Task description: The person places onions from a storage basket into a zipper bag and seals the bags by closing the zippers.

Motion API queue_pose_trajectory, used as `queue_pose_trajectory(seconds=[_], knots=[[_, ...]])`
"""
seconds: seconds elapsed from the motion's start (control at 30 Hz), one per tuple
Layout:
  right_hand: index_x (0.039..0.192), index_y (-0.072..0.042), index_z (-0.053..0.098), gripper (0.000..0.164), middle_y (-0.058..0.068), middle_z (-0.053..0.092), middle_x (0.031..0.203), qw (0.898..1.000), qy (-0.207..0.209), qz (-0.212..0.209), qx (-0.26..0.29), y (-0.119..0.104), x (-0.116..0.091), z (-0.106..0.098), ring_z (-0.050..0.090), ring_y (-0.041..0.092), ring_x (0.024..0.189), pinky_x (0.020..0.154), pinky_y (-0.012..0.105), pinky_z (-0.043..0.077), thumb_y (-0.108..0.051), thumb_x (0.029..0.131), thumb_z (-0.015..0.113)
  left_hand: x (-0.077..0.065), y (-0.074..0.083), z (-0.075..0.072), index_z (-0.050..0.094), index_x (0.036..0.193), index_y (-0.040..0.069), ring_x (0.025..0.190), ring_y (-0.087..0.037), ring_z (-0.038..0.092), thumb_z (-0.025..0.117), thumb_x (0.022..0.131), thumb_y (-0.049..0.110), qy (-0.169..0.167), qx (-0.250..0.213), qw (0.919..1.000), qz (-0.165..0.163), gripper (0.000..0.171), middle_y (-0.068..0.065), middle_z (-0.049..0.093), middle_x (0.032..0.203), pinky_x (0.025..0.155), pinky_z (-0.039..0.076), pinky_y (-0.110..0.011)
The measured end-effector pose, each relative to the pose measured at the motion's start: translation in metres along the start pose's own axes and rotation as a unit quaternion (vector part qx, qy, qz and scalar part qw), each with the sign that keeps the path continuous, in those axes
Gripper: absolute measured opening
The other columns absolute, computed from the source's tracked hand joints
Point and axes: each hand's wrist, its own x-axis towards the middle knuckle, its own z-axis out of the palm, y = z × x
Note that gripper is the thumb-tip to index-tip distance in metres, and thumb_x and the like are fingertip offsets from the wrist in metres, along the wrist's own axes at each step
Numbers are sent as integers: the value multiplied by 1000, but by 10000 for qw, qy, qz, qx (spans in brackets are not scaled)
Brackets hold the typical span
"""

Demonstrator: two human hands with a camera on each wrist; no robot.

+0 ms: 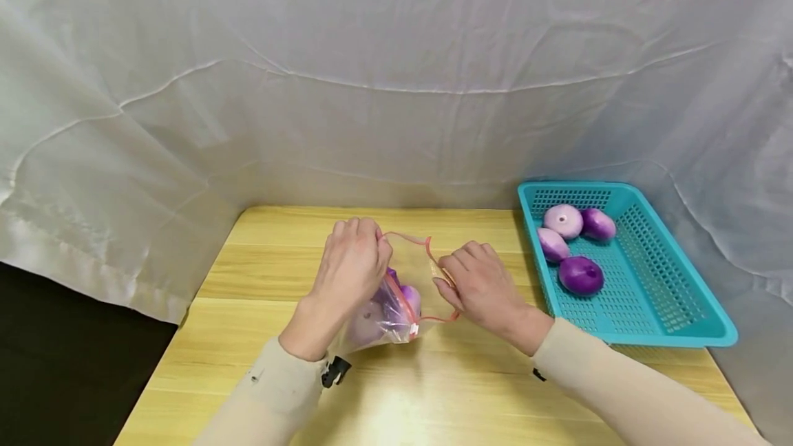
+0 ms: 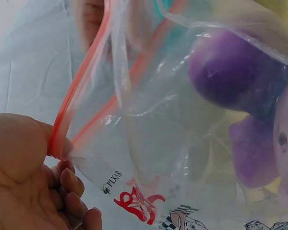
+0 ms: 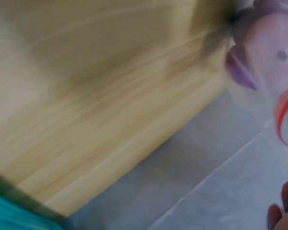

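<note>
Left grip (image 1: 350, 257) and right grip (image 1: 483, 288) each pinching the clear, red-rimmed plastic bag (image 2: 173, 139), and it's gaping between them!

Premises: a makeshift, screened-off work booth; the type of building around it cannot be determined. Pale grey sheeting (image 1: 396, 143), visibly creased, hangs behind and along both sides of a wood-grain table (image 1: 204, 343) (on the left it ends above a dark area (image 1: 68, 356)). The table's far edge sits close against the sheeting.
</note>
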Motion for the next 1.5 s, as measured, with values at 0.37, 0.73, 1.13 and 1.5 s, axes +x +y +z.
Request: queue_pose_trajectory(seconds=[0.37, 0.73, 1.13, 1.5], knots=[[84, -12, 67, 25, 1, 65, 78, 9900, -711, 1217, -59, -2, -23, 2, 53, 24, 75, 71, 37, 38, -37, 88, 71, 1, -1, -5, 60, 89, 7, 75, -28, 48, 59, 99, 16, -4, 9, 10000, -55, 14, -6, 55, 78, 68, 41, -37], [73, -17, 63, 18, -5, 58, 65, 9651, -1254, 2275, 331, 9, -13, -2, 54, 22, 70, 70, 41, 42, -19, 90, 70, -4, 12, -1, 59, 84, 8, 72, -25, 47, 58, 97, 17, -323, 80, 9994, 123, 16, -3, 52, 74, 67, 42, -37], [81, -13, 70, 12, 0, 68, 76, 9668, -1208, 2244, 190, 22, -18, -15, 54, 23, 74, 70, 41, 43, -20, 90, 72, -4, 10, 17, 57, 84, 8, 71, -23, 41, 64, 96, 15, 326, 655, 9933, 899, 15, -2, 46, 74, 63, 34, -33], [90, -4, 66, 15, 12, 68, 83, 9896, -302, 1298, -550, 70, -31, -53, 58, 35, 81, 73, 51, 45, -18, 91, 65, -8, 10, 18, 59, 85, 8, 70, -23, 41, 63, 96, 16, 155, 454, 9965, 680, 14, -2, 47, 75, 64, 35, -33]])
